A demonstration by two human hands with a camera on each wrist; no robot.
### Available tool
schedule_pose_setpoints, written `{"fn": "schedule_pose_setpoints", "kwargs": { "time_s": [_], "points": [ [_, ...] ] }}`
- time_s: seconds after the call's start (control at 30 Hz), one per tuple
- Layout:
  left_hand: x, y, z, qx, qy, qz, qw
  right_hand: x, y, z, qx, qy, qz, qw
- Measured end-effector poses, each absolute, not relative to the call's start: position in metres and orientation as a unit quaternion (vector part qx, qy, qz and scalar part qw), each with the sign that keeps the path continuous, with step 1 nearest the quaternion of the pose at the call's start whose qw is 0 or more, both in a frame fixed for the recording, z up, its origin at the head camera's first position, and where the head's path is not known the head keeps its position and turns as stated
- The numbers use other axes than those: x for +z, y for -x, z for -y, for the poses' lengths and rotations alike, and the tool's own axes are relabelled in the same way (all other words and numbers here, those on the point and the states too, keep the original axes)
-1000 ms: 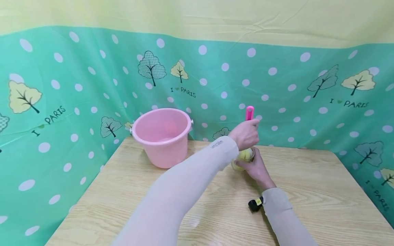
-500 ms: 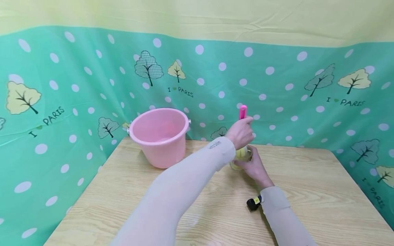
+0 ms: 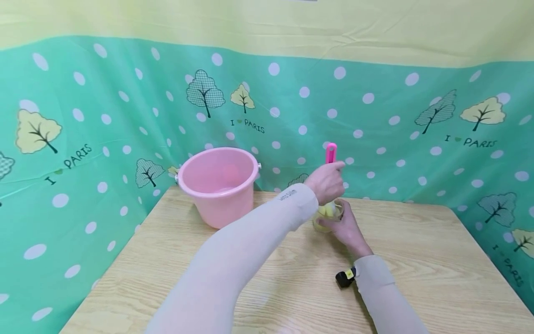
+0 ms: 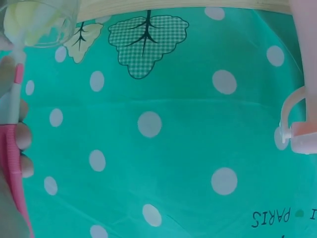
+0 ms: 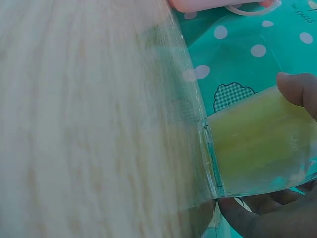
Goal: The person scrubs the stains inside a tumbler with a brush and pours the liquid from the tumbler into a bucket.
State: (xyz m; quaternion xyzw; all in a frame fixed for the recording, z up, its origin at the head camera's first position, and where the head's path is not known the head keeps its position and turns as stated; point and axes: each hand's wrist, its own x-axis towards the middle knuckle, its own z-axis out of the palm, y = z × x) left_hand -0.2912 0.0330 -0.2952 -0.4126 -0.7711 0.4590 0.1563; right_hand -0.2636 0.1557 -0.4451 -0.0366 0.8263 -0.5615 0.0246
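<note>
In the head view my left hand grips the pink handle of a cup brush, its end sticking up above the fist. The brush's white neck leads into a clear drinking glass, where its pale yellow sponge head sits. My right hand holds that glass around its side, thumb on one side and fingers on the other. Yellow-green sponge fills much of the glass in the right wrist view, and the glass base is at the table top. The left forearm crosses in front of the bucket's lower right side.
A pink bucket with a side handle stands at the back left of the wooden table. Behind it hangs a green dotted curtain, close along the table's back edge. A black wrist camera is by the right cuff.
My left hand and the brush handle have shifted slightly left, and the handle's tilt has changed a little. The right hand keeps its hold on the glass; the bucket stays put.
</note>
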Motion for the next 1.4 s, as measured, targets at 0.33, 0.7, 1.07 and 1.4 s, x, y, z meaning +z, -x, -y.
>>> {"fn": "schedule_pose_setpoints", "kwargs": {
  "time_s": [0.33,0.7,1.07,1.4],
  "points": [
    [-0.298,0.292,-0.036,0.468,0.445,0.740,0.187,-0.449,0.264,-0.154,-0.586,0.051,-0.809,0.012],
    [-0.305,0.292,-0.040,0.482,0.420,0.741,0.206,-0.448,0.265,-0.153,-0.584,0.048,-0.810,0.013],
    [-0.305,0.293,-0.040,0.504,0.379,0.754,0.183,-0.447,0.265,-0.153,-0.562,0.044,-0.826,0.020],
    [-0.298,0.293,-0.039,0.497,0.389,0.757,0.166,-0.446,0.266,-0.155,-0.562,0.038,-0.826,0.027]
  ]
}}
